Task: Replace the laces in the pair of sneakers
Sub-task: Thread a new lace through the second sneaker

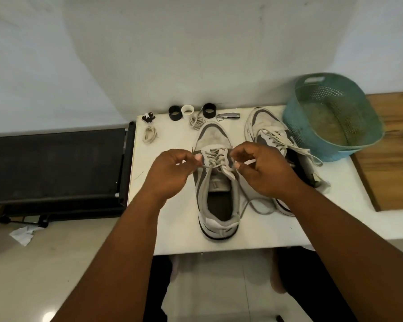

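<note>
A grey and white sneaker (215,182) lies in the middle of the white table (261,238), toe pointing away from me. Its grey lace (214,159) crosses the eyelets. My left hand (170,173) pinches the lace's left end at the upper eyelets. My right hand (263,170) pinches the right end, which trails off in a loop (257,205) on the table. The second sneaker (269,133) lies to the right with its white lace loosened. Two coiled spare laces (150,134) (196,122) lie near the far edge.
A teal perforated basket (333,115) stands at the table's far right. Along the far edge sit two black rings (174,112), a white ring (187,110), a metal clip tool (228,116) and a small dark trinket (148,117). A black treadmill (54,166) stands left of the table.
</note>
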Action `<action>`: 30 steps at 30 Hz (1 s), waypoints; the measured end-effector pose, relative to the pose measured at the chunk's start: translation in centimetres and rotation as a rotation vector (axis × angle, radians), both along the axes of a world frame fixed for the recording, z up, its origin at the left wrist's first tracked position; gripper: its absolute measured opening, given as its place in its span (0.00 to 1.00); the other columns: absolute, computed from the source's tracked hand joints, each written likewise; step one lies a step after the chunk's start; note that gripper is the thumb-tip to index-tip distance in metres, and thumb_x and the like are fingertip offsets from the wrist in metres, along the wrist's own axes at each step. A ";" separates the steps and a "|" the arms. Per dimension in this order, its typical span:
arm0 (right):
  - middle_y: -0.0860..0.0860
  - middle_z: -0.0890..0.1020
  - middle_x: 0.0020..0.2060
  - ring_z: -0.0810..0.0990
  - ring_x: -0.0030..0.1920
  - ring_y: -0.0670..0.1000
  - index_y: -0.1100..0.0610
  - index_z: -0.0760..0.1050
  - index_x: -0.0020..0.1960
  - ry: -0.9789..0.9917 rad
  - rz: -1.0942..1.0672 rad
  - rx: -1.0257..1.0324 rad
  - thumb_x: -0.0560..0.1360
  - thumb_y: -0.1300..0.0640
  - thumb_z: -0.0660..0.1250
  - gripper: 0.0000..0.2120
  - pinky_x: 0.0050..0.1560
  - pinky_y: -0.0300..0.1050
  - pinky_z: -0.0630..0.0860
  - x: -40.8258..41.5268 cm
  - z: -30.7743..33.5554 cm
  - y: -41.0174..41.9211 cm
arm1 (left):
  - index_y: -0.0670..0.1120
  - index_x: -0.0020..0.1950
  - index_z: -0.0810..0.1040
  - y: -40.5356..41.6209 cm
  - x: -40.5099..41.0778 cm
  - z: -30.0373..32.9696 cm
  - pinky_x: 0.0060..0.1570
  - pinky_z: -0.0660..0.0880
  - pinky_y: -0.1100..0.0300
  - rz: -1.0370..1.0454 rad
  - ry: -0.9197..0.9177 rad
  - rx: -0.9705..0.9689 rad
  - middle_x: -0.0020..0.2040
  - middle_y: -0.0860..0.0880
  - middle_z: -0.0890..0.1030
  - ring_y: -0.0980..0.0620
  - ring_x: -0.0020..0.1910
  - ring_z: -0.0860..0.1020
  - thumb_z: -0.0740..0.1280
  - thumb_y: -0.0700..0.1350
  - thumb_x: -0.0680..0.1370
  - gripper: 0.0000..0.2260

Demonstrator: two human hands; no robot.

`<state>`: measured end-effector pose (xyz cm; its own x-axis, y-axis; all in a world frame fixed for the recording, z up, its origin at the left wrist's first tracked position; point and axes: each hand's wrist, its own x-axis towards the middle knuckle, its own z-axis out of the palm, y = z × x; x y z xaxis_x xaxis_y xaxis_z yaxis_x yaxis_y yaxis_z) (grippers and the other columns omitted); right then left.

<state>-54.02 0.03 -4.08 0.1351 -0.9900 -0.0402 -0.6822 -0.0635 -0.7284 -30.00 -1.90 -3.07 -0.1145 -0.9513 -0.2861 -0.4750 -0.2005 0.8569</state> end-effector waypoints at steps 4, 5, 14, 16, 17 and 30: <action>0.45 0.82 0.41 0.80 0.41 0.44 0.50 0.84 0.46 0.264 0.136 0.101 0.73 0.62 0.71 0.08 0.46 0.40 0.78 -0.7 0.7 1.7 | 0.54 0.48 0.88 0.7 -0.3 -0.9 0.66 0.70 0.54 -0.015 -0.309 -0.068 0.56 0.51 0.74 0.50 0.64 0.74 0.70 0.59 0.79 0.11; 0.45 0.83 0.42 0.80 0.42 0.46 0.49 0.84 0.47 0.346 0.185 0.160 0.72 0.61 0.71 0.08 0.48 0.42 0.79 -0.9 0.3 2.1 | 0.54 0.48 0.88 1.0 -0.4 -0.6 0.66 0.69 0.53 -0.020 -0.348 -0.083 0.54 0.51 0.72 0.49 0.64 0.73 0.70 0.59 0.79 0.12; 0.49 0.70 0.47 0.75 0.44 0.52 0.50 0.81 0.55 0.633 0.325 0.185 0.78 0.54 0.70 0.07 0.43 0.44 0.71 -0.1 -3.7 4.3 | 0.50 0.46 0.87 2.3 -0.1 -0.1 0.43 0.78 0.56 0.077 -0.380 -0.063 0.37 0.53 0.85 0.51 0.40 0.82 0.68 0.62 0.80 0.17; 0.49 0.71 0.47 0.75 0.45 0.52 0.51 0.78 0.55 0.562 0.266 0.218 0.78 0.55 0.68 0.06 0.45 0.45 0.73 -0.1 -3.4 4.5 | 0.52 0.64 0.83 2.4 0.2 0.4 0.51 0.79 0.54 0.197 -0.339 -0.089 0.39 0.52 0.86 0.52 0.46 0.84 0.69 0.62 0.79 0.20; 0.49 0.74 0.46 0.76 0.46 0.53 0.52 0.77 0.54 0.488 0.184 0.222 0.78 0.57 0.66 0.05 0.46 0.46 0.75 0.0 -2.9 4.6 | 0.53 0.72 0.77 2.5 0.3 1.0 0.55 0.79 0.52 0.251 -0.279 -0.103 0.40 0.51 0.87 0.52 0.48 0.85 0.70 0.61 0.78 0.24; 0.51 0.85 0.35 0.85 0.37 0.47 0.55 0.77 0.47 -0.580 -0.294 -0.115 0.81 0.62 0.67 0.05 0.40 0.38 0.81 5.1 14.0 1.6 | 0.43 0.60 0.82 2.3 -0.9 15.1 0.57 0.81 0.55 -0.006 0.442 -0.069 0.54 0.45 0.87 0.49 0.54 0.86 0.67 0.30 0.79 0.13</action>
<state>-48.92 1.67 9.90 -0.1740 -0.9825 0.0661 -0.1819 -0.0339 -0.9827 -30.95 0.43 12.01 -0.2176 -0.9653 -0.1444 -0.0607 -0.1343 0.9891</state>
